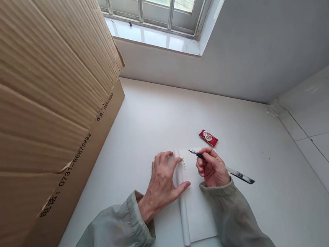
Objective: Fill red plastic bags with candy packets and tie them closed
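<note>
A white notebook (pixel 200 216) lies on the white table, its left side curled into a roll along the spine. Small dark handwritten marks show near the top left of its page. My left hand (pixel 165 177) rests across the curled edge with fingers apart, thumb and index finger reaching onto the page. In my right hand (pixel 213 167) is a gel pen (pixel 239 175) with a clear barrel and black grip. The pen tip points left, above the upper part of the page; whether it touches the paper I cannot tell.
A small red packet (pixel 208 138) with white lettering lies just beyond the notebook's top right. A large cardboard box (pixel 68 147) with printed numbers fills the left side. Behind the white table (pixel 157 105) are a wall and a barred window (pixel 157 8). Pale tiles (pixel 320 125) stand at the right.
</note>
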A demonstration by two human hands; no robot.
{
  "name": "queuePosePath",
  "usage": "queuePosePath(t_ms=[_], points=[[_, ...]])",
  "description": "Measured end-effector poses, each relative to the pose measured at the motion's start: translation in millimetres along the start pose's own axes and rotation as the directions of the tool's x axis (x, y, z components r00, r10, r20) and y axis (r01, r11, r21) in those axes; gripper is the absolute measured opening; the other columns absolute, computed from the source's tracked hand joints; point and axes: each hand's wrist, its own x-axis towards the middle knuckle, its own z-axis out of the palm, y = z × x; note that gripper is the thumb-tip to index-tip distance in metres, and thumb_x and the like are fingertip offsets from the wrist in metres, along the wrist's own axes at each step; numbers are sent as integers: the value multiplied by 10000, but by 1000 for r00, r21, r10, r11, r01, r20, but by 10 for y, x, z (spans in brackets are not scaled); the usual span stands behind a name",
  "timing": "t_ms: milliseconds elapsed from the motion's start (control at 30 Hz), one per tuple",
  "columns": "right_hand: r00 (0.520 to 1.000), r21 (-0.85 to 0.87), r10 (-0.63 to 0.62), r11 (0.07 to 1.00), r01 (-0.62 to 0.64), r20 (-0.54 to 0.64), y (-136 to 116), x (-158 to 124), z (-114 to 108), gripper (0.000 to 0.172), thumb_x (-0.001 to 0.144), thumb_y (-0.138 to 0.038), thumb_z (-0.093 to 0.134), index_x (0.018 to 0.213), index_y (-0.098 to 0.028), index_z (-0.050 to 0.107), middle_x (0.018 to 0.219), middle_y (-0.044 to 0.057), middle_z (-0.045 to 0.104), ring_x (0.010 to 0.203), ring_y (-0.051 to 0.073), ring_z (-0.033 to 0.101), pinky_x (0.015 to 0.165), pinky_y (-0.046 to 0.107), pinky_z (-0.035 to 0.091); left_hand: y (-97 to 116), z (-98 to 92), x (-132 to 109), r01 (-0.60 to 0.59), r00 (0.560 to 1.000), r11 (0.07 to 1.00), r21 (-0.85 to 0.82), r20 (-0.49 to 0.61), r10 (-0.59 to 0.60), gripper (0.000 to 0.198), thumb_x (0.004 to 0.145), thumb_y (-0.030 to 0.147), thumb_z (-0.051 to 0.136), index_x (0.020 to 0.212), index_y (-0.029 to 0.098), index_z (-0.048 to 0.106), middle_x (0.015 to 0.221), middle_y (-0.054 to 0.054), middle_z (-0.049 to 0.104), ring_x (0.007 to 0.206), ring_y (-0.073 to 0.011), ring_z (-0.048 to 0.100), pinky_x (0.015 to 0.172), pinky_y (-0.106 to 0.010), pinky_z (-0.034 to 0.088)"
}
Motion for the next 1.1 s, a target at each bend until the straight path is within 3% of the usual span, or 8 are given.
queuePosePath(t_ms=[100, 267, 367, 500, 700, 867, 1000, 1100], points=[[996, 23, -51, 998, 53, -77, 195, -46, 55, 190, 720, -308, 657, 812, -217, 518, 523, -86, 434, 413, 65, 363, 373, 172, 256, -17, -7, 4, -14, 1000, 1000, 28, 10, 14, 415, 719, 314, 703, 1095, 225, 549, 1262, -117, 416, 1192, -313, 366, 969, -472, 366], [967, -189, -218, 963, 191, -133, 386, -163, 92, 212, 801, -314, 596, 699, -212, 441, 434, -106, 381, 361, 46, 273, 379, 181, 189, -6, -25, 22, 0, 1000, 1000, 22, 7, 0, 383, 718, 301, 692, 1072, 241, 558, 1262, -105, 415, 1202, -316, 352, 974, -471, 366], [977, -144, -166, 979, 147, -134, 325, -167, 95, 198, 841, -345, 543, 741, -225, 422, 404, -111, 412, 327, 56, 301, 353, 168, 207, 0, -27, 33, 5, 1000, 1000, 16, 14, -5, 388, 708, 309, 698, 1064, 239, 559, 1251, -102, 430, 1187, -315, 359, 971, -471, 369], [987, -114, -99, 990, 85, -129, 236, -118, 78, 165, 809, -342, 565, 808, -222, 452, 491, -76, 550, 356, 84, 455, 342, 174, 310, -14, -29, 34, -4, 1000, 1000, 23, 19, 4, 410, 701, 327, 711, 1069, 230, 558, 1246, -100, 441, 1178, -308, 361, 979, -466, 366], [977, -325, -199, 931, 165, -74, 282, -99, 52, 224, 818, -294, 544, 658, -226, 404, 396, -103, 408, 320, 56, 304, 346, 193, 227, -20, -15, 27, -18, 1000, 999, 27, 9, 18, 479, 668, 363, 749, 1082, 216, 559, 1261, -102, 435, 1194, -304, 355, 998, -460, 364], [978, -419, -200, 894, 160, -55, 314, -140, 10, 125, 812, -271, 540, 747, -241, 438, 456, -84, 480, 347, 90, 399, 368, 229, 276, -29, 1, 15, -19, 1000, 1000, 25, 8, 19, 501, 661, 378, 758, 1096, 229, 558, 1275, -99, 433, 1212, -314, 344, 1009, -477, 361], [980, -477, -196, 865, 155, -36, 312, -180, -14, 177, 850, -274, 509, 700, -250, 416, 430, -76, 447, 354, 96, 361, 384, 247, 264, -40, 12, 17, -10, 1000, 1000, 9, 8, 10, 530, 641, 379, 775, 1098, 226, 555, 1276, -100, 433, 1209, -317, 344, 1003, -481, 369], [984, -454, -176, 880, 139, -39, 317, -200, -9, 98, 859, -278, 496, 776, -255, 448, 452, -69, 471, 358, 107, 386, 381, 251, 274, -42, 16, 13, -3, 1000, 1000, 4, 10, 3, 541, 638, 378, 781, 1104, 227, 551, 1280, -99, 430, 1216, -320, 337, 1002, -485, 369]])
